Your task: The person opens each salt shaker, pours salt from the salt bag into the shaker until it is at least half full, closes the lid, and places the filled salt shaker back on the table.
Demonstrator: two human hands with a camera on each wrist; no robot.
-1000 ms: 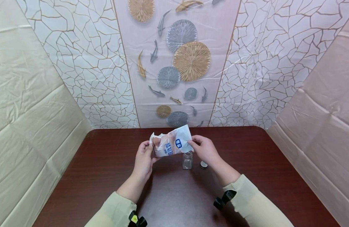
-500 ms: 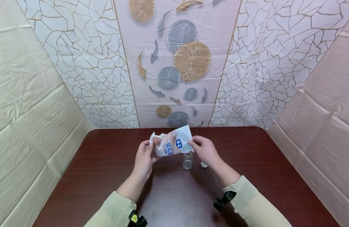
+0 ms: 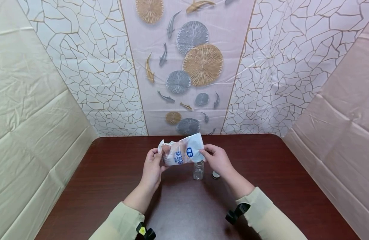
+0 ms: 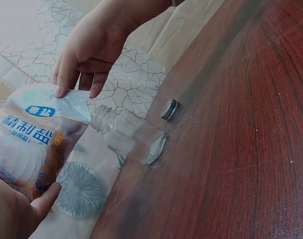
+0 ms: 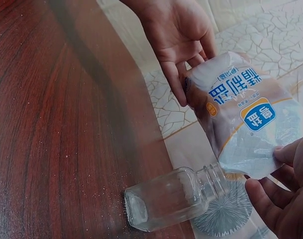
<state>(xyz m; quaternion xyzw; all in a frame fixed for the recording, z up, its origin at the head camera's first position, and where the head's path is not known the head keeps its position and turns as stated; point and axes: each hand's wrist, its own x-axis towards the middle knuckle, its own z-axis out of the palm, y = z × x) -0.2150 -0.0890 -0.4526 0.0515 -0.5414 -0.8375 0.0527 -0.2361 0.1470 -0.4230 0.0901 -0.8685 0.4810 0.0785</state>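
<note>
A white and orange bag of salt (image 3: 183,151) is held above the table, tilted so that its end with the blue logo hangs over a glass jar (image 3: 198,171). My left hand (image 3: 151,168) grips the bag's far-left end. At the other end, my right hand (image 3: 218,158) pinches the edge of the bag between thumb and fingers. The jar stands upright without its lid, and its threaded neck (image 5: 213,183) lies just under the bag's corner. A little white salt (image 5: 136,211) shows at the jar's bottom.
A small metal lid (image 4: 170,110) lies on the table right of the jar. White grains are scattered over the dark red-brown tabletop (image 4: 231,124). Behind the table's far edge hangs a patterned cloth wall (image 3: 187,66), with plain cloth on both sides.
The logo end of the bag has shifted very slightly to the right and down. Both hands keep their hold, and the jar and lid stay put.
</note>
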